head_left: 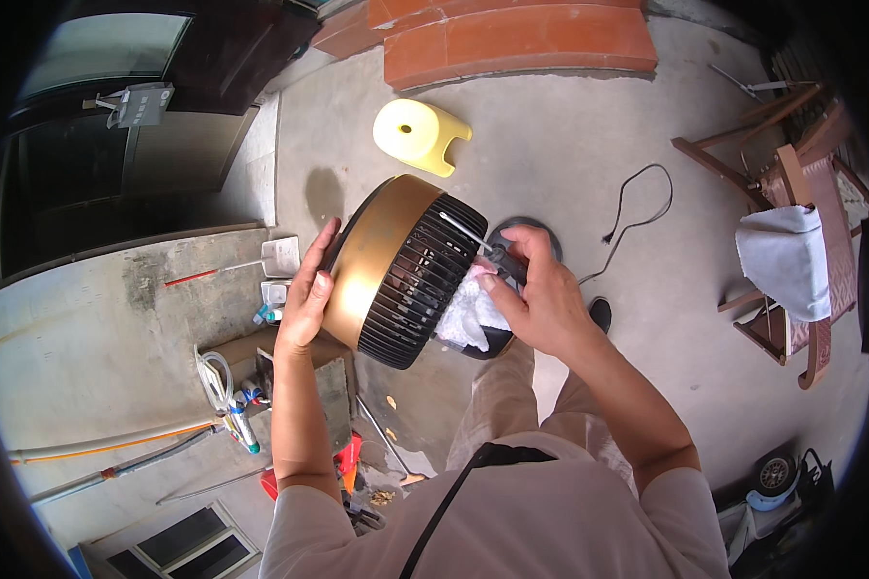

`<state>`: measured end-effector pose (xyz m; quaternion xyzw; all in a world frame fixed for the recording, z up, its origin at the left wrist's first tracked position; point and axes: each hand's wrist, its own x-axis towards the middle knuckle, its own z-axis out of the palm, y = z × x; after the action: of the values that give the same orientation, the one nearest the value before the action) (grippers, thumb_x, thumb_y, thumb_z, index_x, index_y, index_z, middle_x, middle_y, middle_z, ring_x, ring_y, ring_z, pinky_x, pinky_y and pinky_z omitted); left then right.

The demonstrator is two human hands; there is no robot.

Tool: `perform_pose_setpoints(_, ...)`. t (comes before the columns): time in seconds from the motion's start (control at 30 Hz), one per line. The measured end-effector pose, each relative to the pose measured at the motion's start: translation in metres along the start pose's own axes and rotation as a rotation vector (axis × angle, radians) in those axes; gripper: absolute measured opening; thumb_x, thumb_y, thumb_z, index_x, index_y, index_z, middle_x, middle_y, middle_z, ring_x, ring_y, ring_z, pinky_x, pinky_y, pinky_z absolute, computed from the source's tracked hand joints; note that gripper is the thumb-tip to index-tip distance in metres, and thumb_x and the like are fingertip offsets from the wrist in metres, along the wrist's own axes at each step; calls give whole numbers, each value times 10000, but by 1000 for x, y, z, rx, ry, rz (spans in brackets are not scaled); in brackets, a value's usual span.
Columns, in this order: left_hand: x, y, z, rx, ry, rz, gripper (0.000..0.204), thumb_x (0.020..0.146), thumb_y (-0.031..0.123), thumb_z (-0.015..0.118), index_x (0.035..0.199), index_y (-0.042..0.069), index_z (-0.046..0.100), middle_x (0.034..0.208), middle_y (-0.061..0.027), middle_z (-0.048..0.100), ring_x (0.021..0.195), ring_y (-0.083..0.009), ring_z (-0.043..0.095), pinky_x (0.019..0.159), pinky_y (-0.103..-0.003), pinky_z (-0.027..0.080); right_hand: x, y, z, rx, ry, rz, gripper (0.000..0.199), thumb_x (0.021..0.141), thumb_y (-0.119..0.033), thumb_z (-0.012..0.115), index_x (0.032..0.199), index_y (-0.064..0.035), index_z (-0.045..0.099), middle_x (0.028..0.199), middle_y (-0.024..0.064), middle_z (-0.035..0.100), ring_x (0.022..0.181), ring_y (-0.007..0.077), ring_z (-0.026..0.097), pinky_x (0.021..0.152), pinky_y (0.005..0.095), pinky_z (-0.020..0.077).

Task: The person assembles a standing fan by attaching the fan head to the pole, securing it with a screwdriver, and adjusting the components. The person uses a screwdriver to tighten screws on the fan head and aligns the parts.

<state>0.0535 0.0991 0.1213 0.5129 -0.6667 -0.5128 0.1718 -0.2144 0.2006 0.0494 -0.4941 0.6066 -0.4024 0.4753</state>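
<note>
Right now my left hand [309,294] is flat against the gold band of the round fan [403,270], fingers spread and curled over its rim, steadying it up off the ground in front of my chest. That fan has a gold housing and a black slatted grille, and the grille is turned toward my right side. My right hand [541,299] is clenched around the dark handle of a screwdriver [473,236]; its thin metal shaft runs up and to the left, with the tip resting on the black grille near the upper edge. A white cloth [468,314] is bunched under that hand, tucked between my palm and the fan's lower right side — whether my fingers pinch it as well I cannot tell.

Nothing carries the fan but my hands (it hangs over the concrete floor [570,145], above my knees). Behind it on the floor stands a yellow plastic stool [417,135], well apart from the fan. A black power cord [637,207] snakes across the floor to my right, and farther right a wooden chair [801,261] has a white towel [787,256] draped over it.
</note>
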Motion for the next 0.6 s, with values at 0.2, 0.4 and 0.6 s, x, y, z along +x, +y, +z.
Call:
perform_pose_setpoints(0.2, 3, 23, 25, 388, 103, 52, 985, 655, 404, 776, 1380, -21, 263, 1301, -207, 443, 1200, -292, 458, 974, -354, 381, -2, 7, 7, 10, 144, -368, 258, 814, -80, 605, 1067, -49, 562, 821, 100, 553, 658, 269, 564, 570, 340, 453)
perform_pose_setpoints(0.4, 7, 45, 36, 673, 141, -44, 866, 645, 338, 777, 1311, -27, 361, 1208, -208, 519, 1115, -323, 525, 932, -370, 417, 6, 10, 12, -107, 176, -441, 285, 796, -125, 612, 1061, -28, 577, 848, 89, 558, 661, 247, 592, 528, 345, 478)
perform_pose_setpoints(0.6, 7, 41, 37, 682, 177, -12, 757, 650, 277, 741, 1277, 12, 410, 1161, -192, 560, 1066, -328, 559, 902, -373, 438, 3, 9, 16, -127, 153, -424, 306, 784, -95, 590, 1077, -10, 568, 776, 79, 502, 624, 218, 570, 505, 320, 474)
